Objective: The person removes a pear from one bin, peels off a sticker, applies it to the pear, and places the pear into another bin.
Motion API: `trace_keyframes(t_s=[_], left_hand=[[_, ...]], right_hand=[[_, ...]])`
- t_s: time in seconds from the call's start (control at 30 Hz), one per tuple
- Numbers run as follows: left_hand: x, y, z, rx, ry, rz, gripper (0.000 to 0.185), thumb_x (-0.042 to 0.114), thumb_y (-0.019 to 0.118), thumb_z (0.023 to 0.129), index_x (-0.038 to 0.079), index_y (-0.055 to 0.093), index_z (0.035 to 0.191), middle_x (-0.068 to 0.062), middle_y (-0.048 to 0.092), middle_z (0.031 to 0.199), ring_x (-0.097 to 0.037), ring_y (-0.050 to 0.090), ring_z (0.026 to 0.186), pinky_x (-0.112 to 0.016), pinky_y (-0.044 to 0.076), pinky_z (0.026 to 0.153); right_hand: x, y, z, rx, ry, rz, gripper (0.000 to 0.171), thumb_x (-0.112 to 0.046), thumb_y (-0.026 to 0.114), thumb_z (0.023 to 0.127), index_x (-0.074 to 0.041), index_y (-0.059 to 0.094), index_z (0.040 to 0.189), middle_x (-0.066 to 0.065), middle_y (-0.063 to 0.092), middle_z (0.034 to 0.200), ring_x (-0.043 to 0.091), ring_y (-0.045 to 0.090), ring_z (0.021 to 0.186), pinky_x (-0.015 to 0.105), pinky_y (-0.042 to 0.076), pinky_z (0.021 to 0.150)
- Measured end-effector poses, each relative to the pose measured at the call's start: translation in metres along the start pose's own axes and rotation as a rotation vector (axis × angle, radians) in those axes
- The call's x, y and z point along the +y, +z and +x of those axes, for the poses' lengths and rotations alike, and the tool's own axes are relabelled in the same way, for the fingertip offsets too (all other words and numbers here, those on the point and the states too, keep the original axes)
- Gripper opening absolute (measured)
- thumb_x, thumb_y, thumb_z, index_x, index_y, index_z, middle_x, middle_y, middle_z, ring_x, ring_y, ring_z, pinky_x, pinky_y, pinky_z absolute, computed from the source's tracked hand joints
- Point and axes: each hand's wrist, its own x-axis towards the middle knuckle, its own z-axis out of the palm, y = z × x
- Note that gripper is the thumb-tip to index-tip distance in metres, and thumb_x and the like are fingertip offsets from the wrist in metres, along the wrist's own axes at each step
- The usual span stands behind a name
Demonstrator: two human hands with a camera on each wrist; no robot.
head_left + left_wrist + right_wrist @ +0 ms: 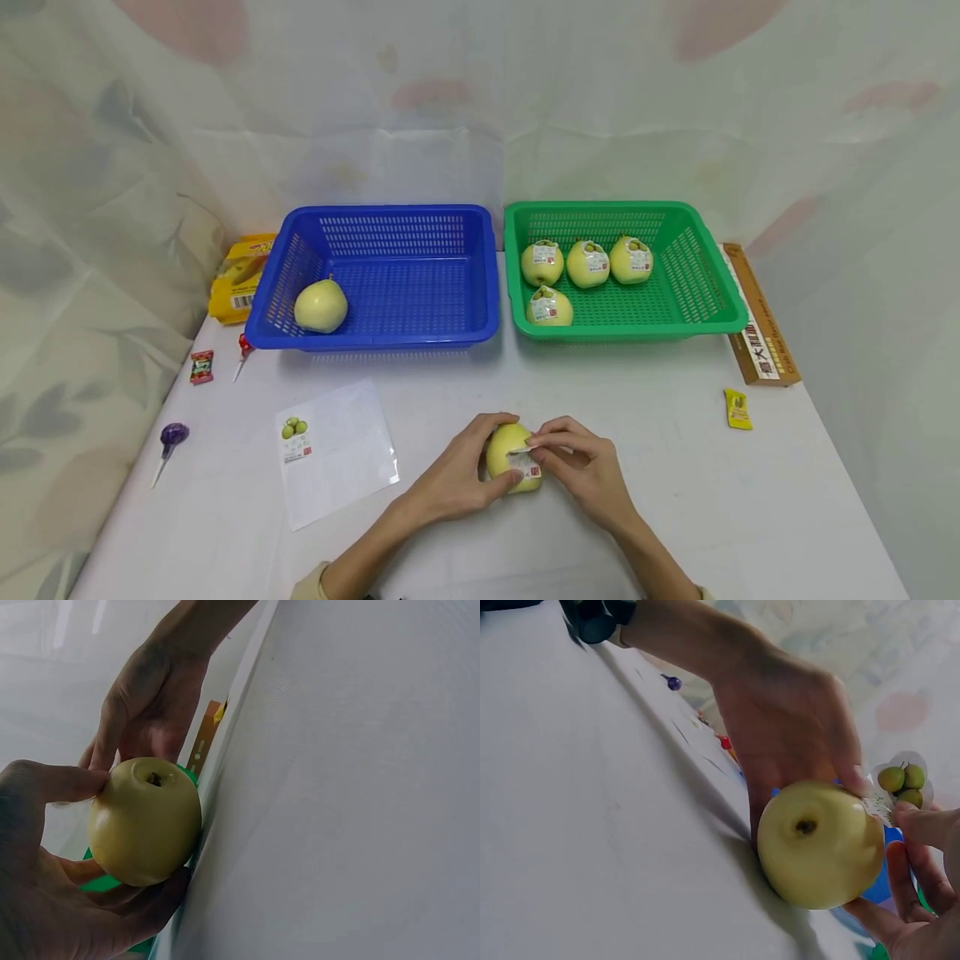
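Resting on the white table point(675, 467) near its front edge, a round yellow-green pear point(504, 454) sits between both hands: the left hand point(457, 475) curls round its left side, thumb over the top, while the right hand point(588, 467) pinches a small printed fruit sticker point(527, 463) at the pear's right face, one edge of it lifted. Behind them stand two perforated plastic baskets side by side — a blue basket point(390, 221) holding one bare pear point(321, 306), and a green basket point(708, 283) holding four stickered pears point(587, 263), three in a row and one in front. To the left of the hands lies a glossy white backing sheet point(345, 454) with one sticker left on it point(295, 439). Scattered about are a purple lollipop point(172, 437), a red lollipop point(243, 347), a small red-wrapped sweet point(201, 366), a yellow sachet point(738, 409), a yellow packet point(238, 277) partly hidden behind the blue basket, and a long brown box point(760, 325). The print on the stickers is too small to read — the wrist views show mostly the pear's stem end and fingers.
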Motion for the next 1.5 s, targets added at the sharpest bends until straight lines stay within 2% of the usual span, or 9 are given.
trace_keyframes(t_s=[0.1, 0.2, 0.43, 0.67, 0.77, 0.93, 1.07, 1.2, 1.5], left_hand=[[0.001, 0.003, 0.0, 0.018, -0.015, 0.008, 0.071, 0.042, 0.082, 0.093, 0.012, 0.055, 0.152, -0.005, 0.065, 0.145, -0.018, 0.065, 0.124, -0.032, 0.058, 0.102], [0.002, 0.004, 0.0, 0.033, -0.033, 0.003, 0.072, 0.048, 0.082, 0.093, 0.013, 0.056, 0.151, -0.004, 0.066, 0.143, -0.016, 0.065, 0.117, -0.028, 0.057, 0.096], [0.004, 0.004, 0.0, 0.031, -0.015, 0.018, 0.068, 0.039, 0.082, 0.092, 0.013, 0.057, 0.149, -0.004, 0.066, 0.139, -0.014, 0.064, 0.11, -0.026, 0.056, 0.092], [0.004, 0.001, -0.002, 0.004, -0.036, -0.037, 0.07, 0.036, 0.084, 0.091, 0.012, 0.056, 0.151, -0.004, 0.067, 0.142, -0.014, 0.063, 0.105, -0.022, 0.054, 0.084], [0.003, -0.001, -0.003, -0.019, -0.048, -0.074, 0.072, 0.035, 0.084, 0.093, 0.012, 0.054, 0.154, -0.005, 0.066, 0.15, -0.017, 0.065, 0.116, -0.024, 0.055, 0.092], [0.002, -0.005, -0.004, -0.082, -0.052, -0.124, 0.073, 0.036, 0.076, 0.1, 0.009, 0.047, 0.162, -0.007, 0.055, 0.165, -0.023, 0.062, 0.133, -0.03, 0.052, 0.107], [0.001, -0.007, -0.004, -0.123, -0.013, -0.101, 0.074, 0.036, 0.071, 0.104, 0.007, 0.041, 0.165, -0.01, 0.05, 0.168, -0.022, 0.061, 0.131, -0.034, 0.053, 0.11], [0.0, -0.007, -0.005, -0.14, 0.023, -0.074, 0.074, 0.037, 0.07, 0.105, 0.007, 0.04, 0.166, -0.009, 0.047, 0.17, -0.024, 0.058, 0.142, -0.042, 0.051, 0.12], [-0.001, -0.005, -0.003, -0.126, 0.033, -0.096, 0.07, 0.041, 0.074, 0.103, 0.014, 0.046, 0.162, -0.003, 0.053, 0.164, -0.024, 0.057, 0.146, -0.044, 0.05, 0.124]], right_hand=[[0.001, 0.002, 0.0, 0.009, -0.008, 0.009, 0.02, 0.012, 0.074, 0.095, 0.003, 0.081, 0.112, -0.001, 0.073, 0.111, 0.004, 0.07, 0.108, 0.023, 0.064, 0.099], [0.002, 0.004, 0.0, 0.008, -0.019, 0.023, 0.019, 0.011, 0.074, 0.095, 0.005, 0.081, 0.112, -0.001, 0.073, 0.11, 0.005, 0.071, 0.107, 0.022, 0.065, 0.096], [0.001, 0.008, 0.002, 0.04, 0.088, 0.001, 0.015, -0.004, 0.081, 0.096, 0.005, 0.081, 0.109, 0.0, 0.075, 0.105, 0.013, 0.075, 0.103, 0.027, 0.067, 0.095], [-0.001, 0.011, 0.01, 0.067, 0.198, -0.075, 0.015, -0.001, 0.08, 0.095, -0.003, 0.075, 0.109, 0.01, 0.072, 0.104, 0.008, 0.071, 0.097, 0.025, 0.068, 0.088], [-0.002, 0.012, 0.013, 0.062, 0.217, -0.075, 0.018, 0.002, 0.079, 0.094, -0.004, 0.072, 0.11, 0.014, 0.07, 0.106, 0.005, 0.069, 0.097, 0.024, 0.067, 0.086], [-0.002, 0.013, 0.011, -0.01, 0.132, -0.092, 0.019, 0.003, 0.078, 0.095, -0.005, 0.072, 0.111, 0.016, 0.071, 0.114, 0.005, 0.068, 0.108, 0.023, 0.065, 0.097], [-0.004, 0.016, 0.012, -0.027, 0.047, -0.168, 0.015, -0.004, 0.083, 0.094, -0.016, 0.074, 0.099, 0.008, 0.073, 0.11, 0.01, 0.068, 0.112, 0.022, 0.059, 0.105], [-0.009, 0.017, 0.015, -0.033, -0.024, -0.23, 0.019, -0.009, 0.086, 0.093, -0.021, 0.072, 0.089, 0.004, 0.073, 0.104, 0.015, 0.069, 0.107, 0.023, 0.056, 0.106], [-0.006, 0.011, 0.021, -0.038, 0.059, -0.166, 0.012, -0.004, 0.083, 0.095, -0.013, 0.076, 0.092, 0.012, 0.074, 0.11, 0.01, 0.07, 0.111, 0.023, 0.063, 0.1]])
